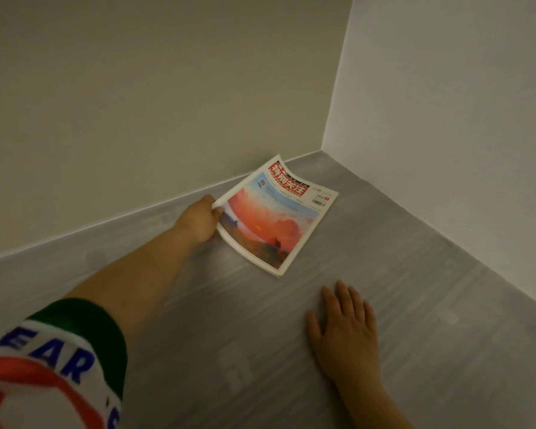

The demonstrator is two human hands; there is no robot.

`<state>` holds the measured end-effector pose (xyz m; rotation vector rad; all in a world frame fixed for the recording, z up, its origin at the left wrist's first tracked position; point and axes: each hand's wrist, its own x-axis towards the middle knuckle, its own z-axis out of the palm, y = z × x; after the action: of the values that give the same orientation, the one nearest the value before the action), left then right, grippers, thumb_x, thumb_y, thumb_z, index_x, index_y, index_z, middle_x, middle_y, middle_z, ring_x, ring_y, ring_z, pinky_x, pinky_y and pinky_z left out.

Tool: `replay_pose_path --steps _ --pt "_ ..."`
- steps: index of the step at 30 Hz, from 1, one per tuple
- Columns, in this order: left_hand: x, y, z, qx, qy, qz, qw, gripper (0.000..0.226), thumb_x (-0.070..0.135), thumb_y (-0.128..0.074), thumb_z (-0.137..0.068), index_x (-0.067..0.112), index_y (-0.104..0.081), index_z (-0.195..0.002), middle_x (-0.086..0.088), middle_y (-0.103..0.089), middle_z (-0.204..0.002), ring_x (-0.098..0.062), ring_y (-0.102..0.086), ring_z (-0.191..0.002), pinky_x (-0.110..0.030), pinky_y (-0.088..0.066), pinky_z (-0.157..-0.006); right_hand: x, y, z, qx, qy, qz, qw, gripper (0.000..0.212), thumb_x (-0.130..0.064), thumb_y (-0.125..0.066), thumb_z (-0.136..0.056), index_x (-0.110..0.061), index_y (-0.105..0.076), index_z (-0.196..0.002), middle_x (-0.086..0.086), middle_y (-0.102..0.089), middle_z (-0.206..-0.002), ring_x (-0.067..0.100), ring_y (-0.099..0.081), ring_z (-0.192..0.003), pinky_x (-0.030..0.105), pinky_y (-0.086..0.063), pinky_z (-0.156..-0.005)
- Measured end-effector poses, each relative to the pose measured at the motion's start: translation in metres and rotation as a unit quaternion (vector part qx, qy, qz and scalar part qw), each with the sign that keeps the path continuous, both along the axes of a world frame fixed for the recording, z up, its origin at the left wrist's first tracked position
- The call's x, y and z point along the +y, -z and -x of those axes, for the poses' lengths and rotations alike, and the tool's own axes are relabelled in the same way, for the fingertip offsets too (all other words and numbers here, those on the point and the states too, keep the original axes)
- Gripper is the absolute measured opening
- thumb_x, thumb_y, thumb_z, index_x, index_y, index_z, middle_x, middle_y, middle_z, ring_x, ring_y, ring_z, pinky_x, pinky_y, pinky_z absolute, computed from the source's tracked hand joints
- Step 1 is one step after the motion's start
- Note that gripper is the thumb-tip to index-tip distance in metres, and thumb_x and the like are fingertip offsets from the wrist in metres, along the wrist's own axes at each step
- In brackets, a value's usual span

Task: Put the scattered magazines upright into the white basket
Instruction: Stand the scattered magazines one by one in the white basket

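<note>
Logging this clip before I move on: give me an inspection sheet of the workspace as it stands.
Surface: grey wood-grain floor, in a corner.
Job's things: one magazine, cover up, left edge lifted and curled; basket not in view.
Clutter: nothing seen.
Hands: left hand grips the magazine's left edge; right hand lies flat and open on the floor, apart from the magazine.
Cables: nothing seen.
Surroundings: beige wall on the left, white wall on the right; dim light.
</note>
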<state>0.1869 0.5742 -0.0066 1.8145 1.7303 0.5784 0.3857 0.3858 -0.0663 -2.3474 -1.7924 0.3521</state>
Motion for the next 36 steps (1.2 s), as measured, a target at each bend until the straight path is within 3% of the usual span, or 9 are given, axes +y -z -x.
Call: replay_pose_path --steps 4,9,12,14,17,20,25,31,36 --pt "-0.042 -0.030 0.016 -0.110 -0.027 -0.048 0.992 0.021 0.013 -0.033 -0.094 0.017 -0.040 -0.075 -0.003 -0.049 -0.062 -0.017 -0.050 -0.049 -0.013 -0.041 -0.033 -0.001 -0.005 0.004 0.000 0.008 0.006 1.000 0.058 -0.049 -0.024 -0.091 -0.024 -0.012 -0.143 0.001 -0.005 -0.156 0.018 0.001 -0.143 0.035 0.004 -0.116" --pt "-0.114 -0.068 0.055 -0.184 -0.058 -0.150 0.970 0.021 0.013 -0.034 -0.094 0.018 -0.042 -0.076 -0.006 -0.053 -0.062 -0.019 -0.053 -0.050 -0.011 -0.041 -0.036 -0.006 -0.010 0.003 0.011 0.008 -0.040 0.999 0.052 -0.041 -0.033 -0.092 -0.020 -0.028 -0.139 0.001 -0.022 -0.153 0.017 -0.015 -0.141 0.032 -0.007 -0.115" --pt "-0.157 -0.085 0.086 -0.233 -0.091 -0.174 0.953 0.028 0.010 -0.033 -0.094 0.021 -0.040 -0.070 -0.009 -0.053 -0.061 -0.022 -0.051 -0.048 -0.012 -0.043 -0.036 -0.013 -0.017 0.010 0.123 0.019 -0.099 0.987 0.040 -0.018 -0.045 -0.091 -0.008 -0.044 -0.129 0.013 -0.045 -0.139 0.026 -0.039 -0.130 0.031 -0.026 -0.108" --pt "-0.181 -0.093 0.108 -0.250 -0.108 -0.181 0.945 0.027 0.011 -0.032 -0.094 0.022 -0.042 -0.072 -0.009 -0.056 -0.063 -0.023 -0.052 -0.049 -0.014 -0.045 -0.037 -0.015 -0.033 0.031 0.299 0.040 -0.134 0.944 0.030 -0.006 -0.046 -0.089 -0.003 -0.050 -0.119 0.017 -0.057 -0.119 0.034 -0.052 -0.113 0.026 -0.040 -0.088" --pt "-0.212 -0.099 0.143 -0.282 -0.132 -0.184 0.932 0.023 0.011 -0.032 -0.094 0.016 -0.045 -0.077 -0.008 -0.057 -0.059 -0.011 -0.054 -0.040 -0.013 -0.040 -0.035 -0.009 -0.078 0.084 0.581 0.056 -0.142 0.800 0.021 -0.016 -0.042 -0.093 -0.012 -0.047 -0.113 0.010 -0.059 -0.105 0.026 -0.059 -0.094 0.027 -0.044 -0.071" --pt "-0.242 -0.104 0.184 -0.318 -0.151 -0.183 0.918 0.019 0.012 -0.032 -0.094 0.007 -0.046 -0.083 -0.003 -0.059 -0.048 -0.006 -0.052 -0.034 -0.013 -0.035 -0.034 -0.008 -0.121 0.144 0.700 0.024 -0.086 0.709 0.021 -0.031 -0.034 -0.095 -0.021 -0.046 -0.108 0.003 -0.068 -0.092 0.020 -0.064 -0.083 0.031 -0.049 -0.066" --pt "-0.291 -0.111 0.280 -0.311 -0.198 -0.212 0.905 0.024 0.013 -0.036 -0.094 0.020 -0.047 -0.074 -0.002 -0.055 -0.057 -0.011 -0.051 -0.044 -0.012 -0.041 -0.037 -0.030 -0.154 0.259 0.670 -0.121 -0.036 0.731 0.025 -0.010 -0.043 -0.090 -0.028 -0.061 -0.089 -0.006 -0.074 -0.082 0.016 -0.069 -0.077 0.028 -0.053 -0.059" --pt "-0.346 -0.112 0.434 -0.252 -0.237 -0.201 0.916 0.020 0.017 -0.043 -0.091 0.032 -0.047 -0.077 0.010 -0.055 -0.080 -0.007 -0.054 -0.073 -0.011 -0.046 -0.047 -0.058 -0.165 0.410 0.658 -0.192 0.000 0.729 0.034 0.001 -0.044 -0.087 -0.028 -0.057 -0.099 -0.002 -0.067 -0.099 0.020 -0.064 -0.091 0.032 -0.052 -0.063" --pt "-0.383 -0.101 0.560 -0.211 -0.296 -0.170 0.916 0.019 0.015 -0.044 -0.091 0.031 -0.046 -0.079 0.007 -0.055 -0.086 -0.012 -0.055 -0.079 -0.021 -0.047 -0.066 -0.081 -0.162 0.545 0.644 -0.217 0.012 0.734 0.033 0.006 -0.046 -0.085 -0.022 -0.062 -0.093 -0.004 -0.071 -0.086 0.013 -0.067 -0.080 0.024 -0.052 -0.060"
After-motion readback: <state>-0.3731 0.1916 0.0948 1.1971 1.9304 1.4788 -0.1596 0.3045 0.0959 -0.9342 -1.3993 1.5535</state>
